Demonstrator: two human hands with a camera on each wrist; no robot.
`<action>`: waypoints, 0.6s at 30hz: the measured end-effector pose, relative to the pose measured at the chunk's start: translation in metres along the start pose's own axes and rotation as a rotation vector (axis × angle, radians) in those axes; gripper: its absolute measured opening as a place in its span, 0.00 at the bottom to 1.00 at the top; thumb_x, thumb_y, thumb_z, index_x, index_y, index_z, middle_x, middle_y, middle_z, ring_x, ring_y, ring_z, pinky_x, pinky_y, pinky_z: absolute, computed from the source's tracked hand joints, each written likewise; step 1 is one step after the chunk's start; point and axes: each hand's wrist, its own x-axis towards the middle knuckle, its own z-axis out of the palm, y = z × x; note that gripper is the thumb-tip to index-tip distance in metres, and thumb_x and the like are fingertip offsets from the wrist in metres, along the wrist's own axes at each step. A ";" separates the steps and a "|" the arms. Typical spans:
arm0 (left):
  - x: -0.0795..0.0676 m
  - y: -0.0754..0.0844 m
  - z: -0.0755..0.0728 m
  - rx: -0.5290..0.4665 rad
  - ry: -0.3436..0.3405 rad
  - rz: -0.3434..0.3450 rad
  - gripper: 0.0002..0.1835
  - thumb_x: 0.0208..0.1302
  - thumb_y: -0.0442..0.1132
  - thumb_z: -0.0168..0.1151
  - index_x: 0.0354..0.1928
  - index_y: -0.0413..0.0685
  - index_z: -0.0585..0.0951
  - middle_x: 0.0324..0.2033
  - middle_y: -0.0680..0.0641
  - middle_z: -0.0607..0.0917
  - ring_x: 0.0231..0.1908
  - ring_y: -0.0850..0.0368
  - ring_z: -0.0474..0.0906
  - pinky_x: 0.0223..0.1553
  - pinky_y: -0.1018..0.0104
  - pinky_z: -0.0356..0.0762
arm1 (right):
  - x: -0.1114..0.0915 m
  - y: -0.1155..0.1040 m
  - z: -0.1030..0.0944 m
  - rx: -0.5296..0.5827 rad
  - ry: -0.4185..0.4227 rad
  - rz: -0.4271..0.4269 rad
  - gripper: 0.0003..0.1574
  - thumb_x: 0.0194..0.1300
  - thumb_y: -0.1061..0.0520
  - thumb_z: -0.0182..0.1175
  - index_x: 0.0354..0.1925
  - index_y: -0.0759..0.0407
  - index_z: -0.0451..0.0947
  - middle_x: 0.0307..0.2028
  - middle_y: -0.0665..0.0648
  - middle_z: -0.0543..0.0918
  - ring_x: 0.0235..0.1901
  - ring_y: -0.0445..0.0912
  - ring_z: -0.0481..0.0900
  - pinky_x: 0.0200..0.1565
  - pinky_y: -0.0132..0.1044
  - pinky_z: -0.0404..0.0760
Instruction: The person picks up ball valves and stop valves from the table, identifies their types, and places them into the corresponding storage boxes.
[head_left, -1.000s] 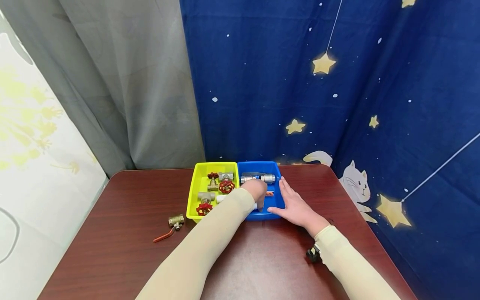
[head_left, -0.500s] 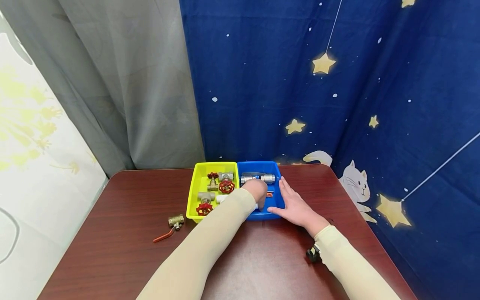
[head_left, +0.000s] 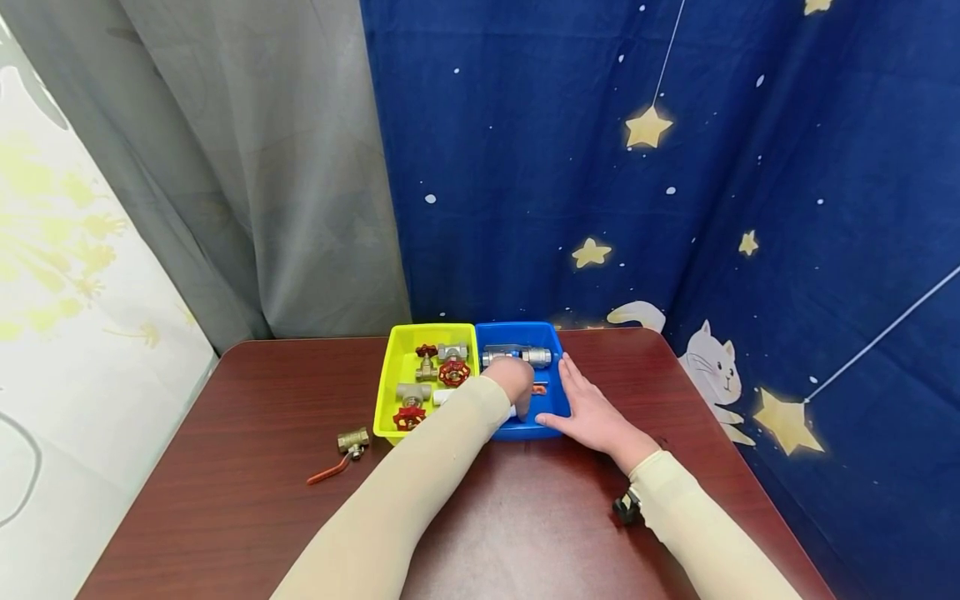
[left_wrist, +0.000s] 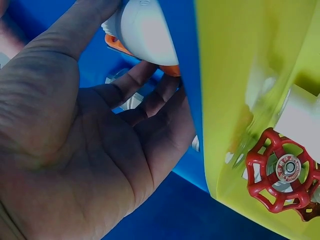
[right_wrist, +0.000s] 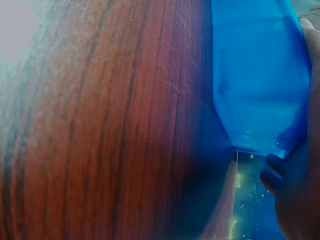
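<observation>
Down in the blue bin [head_left: 557,337], my left hand [head_left: 512,379] grips a white plastic ball valve [left_wrist: 147,32] with an orange handle [left_wrist: 170,70]. In the left wrist view the thumb and fingers curl round the white body beside the bin's wall; the head view hides most of it behind the hand. My right hand [head_left: 592,417] rests against the right side of the blue bin, fingers extended along its rim and thumb at the front corner. Metal valves [head_left: 536,357] lie at the back of the same bin.
A yellow bin [head_left: 384,392] stands against the blue one's left side. It holds several valves with red handwheels [head_left: 454,372] and a white fitting [head_left: 441,397]. A brass ball valve [head_left: 352,442] with an orange lever lies on the brown table [head_left: 247,433] at left.
</observation>
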 end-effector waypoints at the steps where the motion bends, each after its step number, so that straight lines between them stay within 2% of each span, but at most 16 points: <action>1: -0.002 0.001 -0.001 0.014 0.005 -0.002 0.30 0.64 0.54 0.84 0.64 0.51 0.88 0.63 0.47 0.86 0.56 0.50 0.80 0.65 0.52 0.84 | 0.000 0.000 0.000 -0.003 0.000 -0.001 0.73 0.75 0.28 0.66 0.90 0.64 0.37 0.90 0.63 0.38 0.87 0.67 0.45 0.80 0.72 0.53; 6: -0.011 0.003 -0.007 0.058 0.015 -0.003 0.31 0.66 0.57 0.81 0.67 0.53 0.88 0.66 0.49 0.86 0.58 0.51 0.81 0.67 0.52 0.82 | -0.001 -0.001 -0.002 0.007 -0.002 -0.004 0.75 0.74 0.26 0.66 0.90 0.64 0.37 0.90 0.62 0.39 0.87 0.65 0.44 0.80 0.71 0.52; 11: -0.010 -0.003 -0.013 0.053 0.016 0.032 0.35 0.67 0.61 0.79 0.70 0.53 0.86 0.65 0.49 0.87 0.55 0.52 0.82 0.66 0.52 0.82 | -0.001 -0.001 -0.002 0.002 -0.005 -0.009 0.75 0.73 0.25 0.65 0.90 0.64 0.38 0.90 0.62 0.39 0.87 0.65 0.43 0.80 0.70 0.52; 13: -0.009 -0.009 -0.014 0.040 0.037 0.064 0.38 0.68 0.64 0.77 0.73 0.52 0.83 0.67 0.48 0.85 0.57 0.51 0.82 0.67 0.52 0.80 | -0.001 -0.001 -0.002 -0.002 -0.003 -0.012 0.75 0.74 0.25 0.65 0.90 0.65 0.38 0.90 0.63 0.39 0.87 0.66 0.44 0.80 0.71 0.52; 18: -0.010 -0.030 -0.015 -0.046 0.089 0.163 0.45 0.72 0.65 0.73 0.82 0.51 0.73 0.76 0.45 0.78 0.69 0.48 0.78 0.74 0.47 0.74 | 0.000 -0.001 -0.001 0.001 -0.004 -0.008 0.74 0.75 0.28 0.67 0.90 0.65 0.38 0.90 0.62 0.38 0.87 0.65 0.44 0.80 0.71 0.52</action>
